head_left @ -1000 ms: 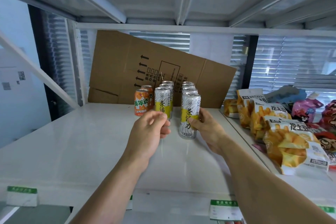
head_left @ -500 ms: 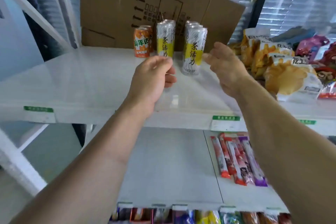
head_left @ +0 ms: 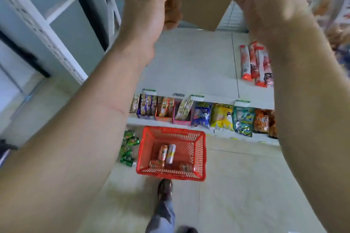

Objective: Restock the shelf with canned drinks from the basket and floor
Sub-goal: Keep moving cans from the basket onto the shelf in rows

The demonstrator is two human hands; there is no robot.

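- Red plastic mesh basket (head_left: 198, 149) on the floor holds several cans lying flat — orange ones and a pale silver-yellow can (head_left: 171, 154).
- Green cans (head_left: 128, 149) lie on the tile, just left of the basket.
- Left hand (head_left: 145, 9) loosely curled, right hand (head_left: 265, 4) spread open — both empty, raised near the shelf.
- Next pickup judged best: bend down, grip one can round its middle.

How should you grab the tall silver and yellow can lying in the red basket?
Come straight down from above and wrap fingers around the middle of the silver and yellow can. It lies on its side in the red basket, round body facing up, an orange can close against its left. The basket's walls block the sides. Both hands, left and right, look empty.
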